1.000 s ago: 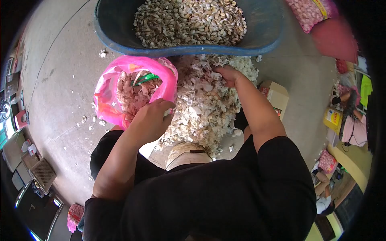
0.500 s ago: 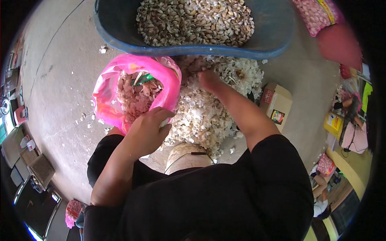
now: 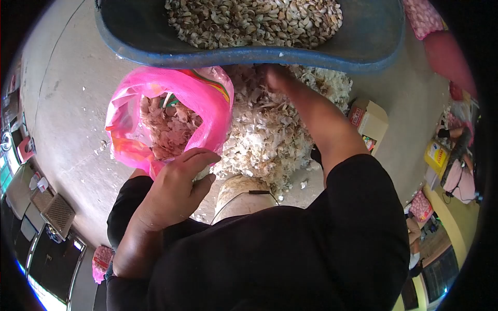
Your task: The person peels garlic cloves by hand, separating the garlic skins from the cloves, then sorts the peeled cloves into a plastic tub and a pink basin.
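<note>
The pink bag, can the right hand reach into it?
Probably yes. The right hand rests on the peel pile right beside the pink bag, whose mouth is open, held at its edge by the left hand. Nothing lies between.

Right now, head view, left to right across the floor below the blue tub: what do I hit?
pink bag → peel pile → cardboard box → yellow box
</note>
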Motion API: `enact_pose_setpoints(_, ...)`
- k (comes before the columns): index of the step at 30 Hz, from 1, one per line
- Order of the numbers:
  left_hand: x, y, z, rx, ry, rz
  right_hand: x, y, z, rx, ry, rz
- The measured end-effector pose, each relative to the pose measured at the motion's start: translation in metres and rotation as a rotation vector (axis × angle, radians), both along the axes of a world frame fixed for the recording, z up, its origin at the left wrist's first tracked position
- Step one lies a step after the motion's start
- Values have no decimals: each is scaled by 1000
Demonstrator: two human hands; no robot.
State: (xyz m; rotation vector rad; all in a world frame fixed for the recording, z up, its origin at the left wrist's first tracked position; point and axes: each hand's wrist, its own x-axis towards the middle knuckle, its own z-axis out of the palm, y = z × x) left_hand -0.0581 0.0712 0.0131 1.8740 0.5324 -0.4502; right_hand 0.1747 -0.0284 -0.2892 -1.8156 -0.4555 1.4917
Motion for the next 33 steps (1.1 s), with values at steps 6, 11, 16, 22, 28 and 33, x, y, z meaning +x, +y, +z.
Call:
enact_pose_setpoints(6,0,-3,2,48,-29,-28,33,-12,-6,107,-608,733)
enact_pose_setpoints(11,1,-6,3,51,-8,-46,26,-12,58,-138,-7,59)
enact_pose_setpoints(16,0,-9,4,109,-49,-68,33,-37,42,-166,400,-168)
enact_pose_setpoints(22,-1,-12,4,164,-63,-62,30,-41,66,-228,572,-334)
enact_pose_setpoints(28,0,-14,4,216,-31,-80,37,-40,89,-263,553,-463)
enact_pose_setpoints(33,-1,-14,6,202,-37,-82,42,-45,80,-108,518,-585)
